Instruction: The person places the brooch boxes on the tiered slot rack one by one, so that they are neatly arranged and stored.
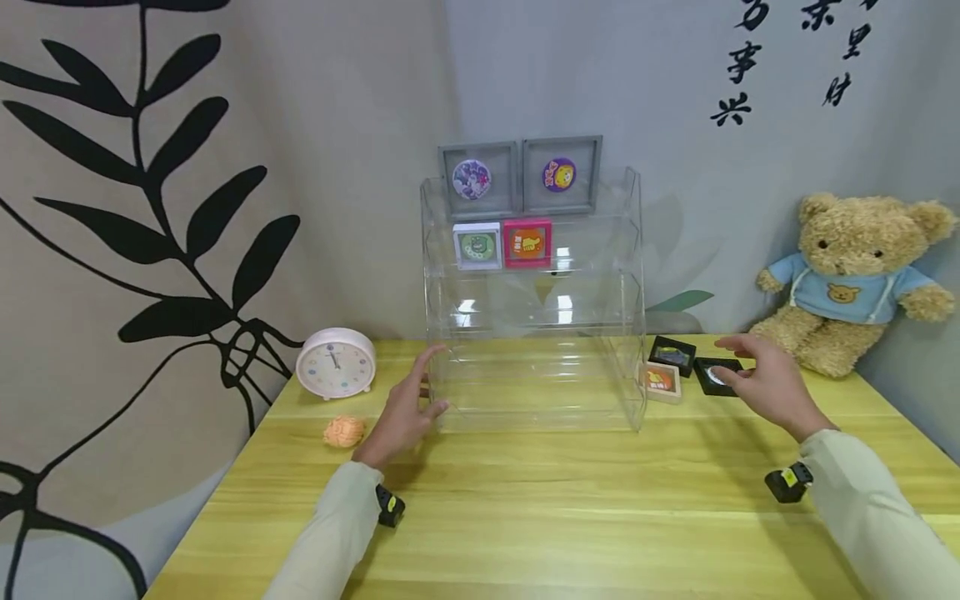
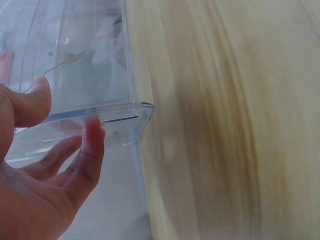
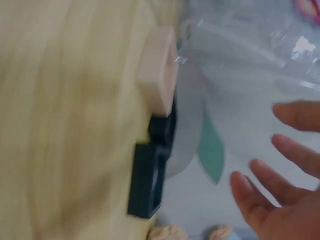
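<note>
A clear tiered rack (image 1: pixel 532 367) stands on the table. At its left side, my left hand (image 1: pixel 399 421) grips the clear side panel; in the left wrist view the hand (image 2: pixel 55 160) has its thumb and fingers on opposite sides of the rack's edge (image 2: pixel 100 111). My right hand (image 1: pixel 772 387) is open and empty, its fingers spread near a black frame (image 1: pixel 712 377) right of the rack. Beside that lie another black frame (image 1: pixel 672 352) and a beige frame (image 1: pixel 662 383). In the right wrist view the hand (image 3: pixel 285 185) is apart from the beige frame (image 3: pixel 157 70).
Two grey frames (image 1: pixel 480 204) stand on the rack's top tier, with a white frame (image 1: pixel 477 265) and a red frame (image 1: pixel 527 262) below. A round clock (image 1: pixel 335 383) and an orange lump (image 1: pixel 344 432) are at left; a teddy bear (image 1: pixel 843 292) sits back right.
</note>
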`<action>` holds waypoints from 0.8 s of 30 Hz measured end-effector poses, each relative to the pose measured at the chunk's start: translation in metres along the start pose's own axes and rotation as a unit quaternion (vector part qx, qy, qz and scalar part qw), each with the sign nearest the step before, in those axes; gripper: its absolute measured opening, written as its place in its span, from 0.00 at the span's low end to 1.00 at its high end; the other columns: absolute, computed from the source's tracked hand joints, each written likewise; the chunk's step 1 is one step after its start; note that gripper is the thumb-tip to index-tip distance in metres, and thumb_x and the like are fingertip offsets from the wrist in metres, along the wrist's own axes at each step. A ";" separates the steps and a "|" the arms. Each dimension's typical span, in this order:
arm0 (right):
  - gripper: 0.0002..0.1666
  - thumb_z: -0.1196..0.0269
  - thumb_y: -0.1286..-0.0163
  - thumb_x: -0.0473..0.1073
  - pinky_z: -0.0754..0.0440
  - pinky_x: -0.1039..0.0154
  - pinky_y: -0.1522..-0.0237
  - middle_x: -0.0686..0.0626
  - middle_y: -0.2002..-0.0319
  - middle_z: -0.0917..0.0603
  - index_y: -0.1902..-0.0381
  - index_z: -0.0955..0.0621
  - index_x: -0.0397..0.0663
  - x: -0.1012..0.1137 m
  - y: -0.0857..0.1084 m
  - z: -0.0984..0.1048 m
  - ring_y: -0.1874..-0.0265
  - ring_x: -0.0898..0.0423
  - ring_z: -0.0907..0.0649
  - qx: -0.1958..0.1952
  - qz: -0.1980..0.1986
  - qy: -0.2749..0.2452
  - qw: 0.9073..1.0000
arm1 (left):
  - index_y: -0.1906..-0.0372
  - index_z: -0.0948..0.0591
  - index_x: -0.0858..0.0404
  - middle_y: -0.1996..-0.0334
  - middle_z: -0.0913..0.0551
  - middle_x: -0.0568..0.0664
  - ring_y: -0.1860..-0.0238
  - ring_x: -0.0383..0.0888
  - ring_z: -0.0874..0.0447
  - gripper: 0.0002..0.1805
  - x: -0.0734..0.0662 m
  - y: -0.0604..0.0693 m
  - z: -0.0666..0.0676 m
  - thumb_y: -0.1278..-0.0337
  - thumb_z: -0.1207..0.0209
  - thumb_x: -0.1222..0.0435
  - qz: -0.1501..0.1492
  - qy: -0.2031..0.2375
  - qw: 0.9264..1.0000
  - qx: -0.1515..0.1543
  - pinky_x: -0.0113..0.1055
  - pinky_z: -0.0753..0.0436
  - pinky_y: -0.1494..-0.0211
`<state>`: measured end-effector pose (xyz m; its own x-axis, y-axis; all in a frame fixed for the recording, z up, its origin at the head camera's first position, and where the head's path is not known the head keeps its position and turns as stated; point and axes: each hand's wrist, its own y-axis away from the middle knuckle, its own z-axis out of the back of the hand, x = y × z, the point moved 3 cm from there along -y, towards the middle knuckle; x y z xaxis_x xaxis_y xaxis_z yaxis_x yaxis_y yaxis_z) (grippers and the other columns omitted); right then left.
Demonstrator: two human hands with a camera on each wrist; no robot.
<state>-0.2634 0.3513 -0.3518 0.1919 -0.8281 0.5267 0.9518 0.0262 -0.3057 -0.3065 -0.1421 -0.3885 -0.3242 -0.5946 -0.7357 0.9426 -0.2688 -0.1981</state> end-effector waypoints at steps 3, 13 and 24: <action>0.33 0.35 0.31 0.41 0.23 0.30 0.47 0.22 0.37 0.30 0.34 0.30 0.28 -0.015 -0.006 -0.004 0.41 0.24 0.29 0.071 -0.019 0.023 0.997 | 0.23 0.46 0.37 0.38 0.25 0.70 0.44 0.64 0.18 0.49 0.000 0.000 0.000 0.39 0.36 0.73 0.001 0.000 1.000 0.000 0.54 0.13 0.47; 0.50 0.29 0.46 0.36 0.29 0.29 0.52 0.19 0.42 0.26 0.30 0.38 0.23 -0.057 -0.034 -0.020 0.55 0.28 0.21 0.194 -0.042 0.124 0.972 | 0.23 0.47 0.37 0.36 0.26 0.71 0.43 0.65 0.19 0.49 0.001 0.002 -0.001 0.40 0.36 0.73 0.004 0.005 1.000 0.000 0.53 0.12 0.47; 0.42 0.50 0.38 0.24 0.32 0.65 0.80 0.17 0.40 0.30 0.25 0.47 0.28 -0.066 -0.053 -0.026 0.86 0.60 0.36 0.274 -0.082 0.097 0.953 | 0.22 0.46 0.40 0.35 0.27 0.71 0.42 0.66 0.19 0.48 0.000 0.002 0.000 0.39 0.37 0.73 0.001 0.011 1.000 -0.001 0.55 0.13 0.45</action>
<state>-0.3330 0.3898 -0.3908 0.0325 -0.9331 0.3580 0.9577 0.1316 0.2560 -0.3047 -0.1427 -0.3889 -0.3202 -0.5788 -0.7500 0.9435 -0.2660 -0.1976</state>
